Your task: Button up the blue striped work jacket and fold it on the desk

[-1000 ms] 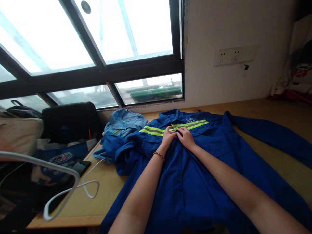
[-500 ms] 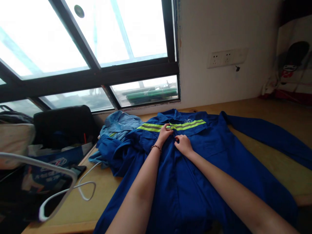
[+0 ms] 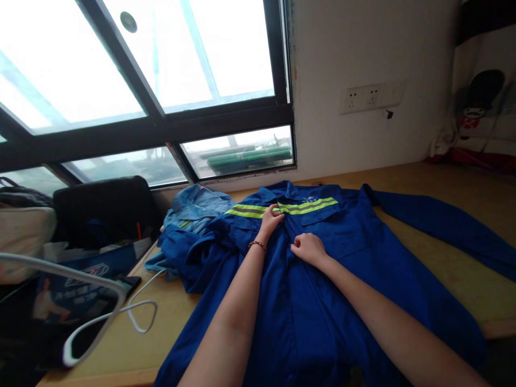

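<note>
A dark blue work jacket [image 3: 346,279] with yellow-green reflective strips lies spread front up on the table. My left hand [image 3: 271,222], with a beaded bracelet at its wrist, is closed on the front edge of the jacket at the chest strip. Lower down and to the right, my right hand [image 3: 309,248] has its fingers curled closed on the front opening. The cloth between my hands is drawn into a fold. The fingertips of my right hand are partly hidden.
A light blue crumpled garment [image 3: 197,207] lies left of the jacket, by the window [image 3: 237,153]. A white bent tube or cable [image 3: 97,277] crosses the left side of the wooden table [image 3: 133,349]. Bags [image 3: 92,279] stand at the left. Sockets [image 3: 373,97] are on the wall.
My right hand has moved down along the jacket's front opening, and its fingers have curled in more. My left hand stays at the chest strip.
</note>
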`<state>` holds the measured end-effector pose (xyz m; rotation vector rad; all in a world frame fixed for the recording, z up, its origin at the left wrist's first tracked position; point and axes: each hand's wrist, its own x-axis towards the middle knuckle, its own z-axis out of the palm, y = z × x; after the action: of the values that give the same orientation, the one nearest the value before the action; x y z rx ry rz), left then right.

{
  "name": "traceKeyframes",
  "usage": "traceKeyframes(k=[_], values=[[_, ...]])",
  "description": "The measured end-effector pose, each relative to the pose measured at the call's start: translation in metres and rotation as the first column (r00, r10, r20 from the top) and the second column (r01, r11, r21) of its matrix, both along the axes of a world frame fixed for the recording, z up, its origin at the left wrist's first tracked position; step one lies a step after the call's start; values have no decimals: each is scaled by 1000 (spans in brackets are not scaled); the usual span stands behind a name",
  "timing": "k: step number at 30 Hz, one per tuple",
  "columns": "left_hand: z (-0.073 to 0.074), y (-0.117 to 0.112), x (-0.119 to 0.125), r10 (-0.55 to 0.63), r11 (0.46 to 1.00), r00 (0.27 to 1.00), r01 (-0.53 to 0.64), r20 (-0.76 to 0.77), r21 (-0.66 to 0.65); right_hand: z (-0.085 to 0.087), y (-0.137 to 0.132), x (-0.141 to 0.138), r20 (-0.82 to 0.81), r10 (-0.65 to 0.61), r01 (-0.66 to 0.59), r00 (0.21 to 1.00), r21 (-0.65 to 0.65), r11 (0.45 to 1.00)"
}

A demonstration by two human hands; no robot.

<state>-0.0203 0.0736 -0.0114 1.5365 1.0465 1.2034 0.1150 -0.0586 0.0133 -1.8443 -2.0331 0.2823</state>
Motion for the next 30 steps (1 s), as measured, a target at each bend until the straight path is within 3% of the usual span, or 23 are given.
traceKeyframes(k=[6, 8, 9, 10, 12, 13, 14, 15, 18, 21, 24, 27, 30], values=[[1, -3, 3, -44, 999, 998, 45, -49, 15, 4, -1, 5, -23, -15, 14, 1000, -9, 1000], [1, -5, 4, -62, 998, 996, 63, -70, 21, 4, 0, 8, -186, -39, 30, 982, -52, 998], [1, -6, 5, -59, 998, 994, 61, -92, 20, 4, 1, 9, -356, -67, 32, 932, -104, 994], [2, -8, 5, -49, 998, 991, 52, -123, 21, 5, 2, 10, -554, -116, 24, 824, -171, 985], [6, -16, 5, -23, 999, 979, 31, -203, 35, 8, 5, 13, -839, -250, -18, 483, -294, 956], [8, -23, 4, -15, 998, 969, 29, -246, 53, 9, 7, 15, -894, -308, -31, 326, -335, 942], [11, -31, 4, -14, 996, 956, 39, -292, 78, 10, 9, 16, -912, -348, -28, 219, -362, 932], [14, -42, 3, -19, 992, 939, 60, -344, 111, 12, 11, 18, -914, -372, -16, 164, -380, 925], [22, -82, 2, -31, 961, 828, 179, -559, 212, 14, 15, 21, -902, -425, 1, 75, -426, 905], [27, -124, 1, 16, 915, 630, 303, -777, 265, 14, 17, 22, -891, -454, 0, 17, -454, 891], [32, -149, 0, 126, 903, 477, 308, -870, 300, 14, 15, 22, -891, -453, 0, -3, -453, 891], [36, -153, -4, 195, 918, 444, 232, -875, 323, 15, 11, 19, -902, -431, -32, 7, -431, 902], [38, -145, -12, 153, 948, 525, 161, -837, 274, 16, 7, 16, -918, -394, -103, 50, -398, 912]])
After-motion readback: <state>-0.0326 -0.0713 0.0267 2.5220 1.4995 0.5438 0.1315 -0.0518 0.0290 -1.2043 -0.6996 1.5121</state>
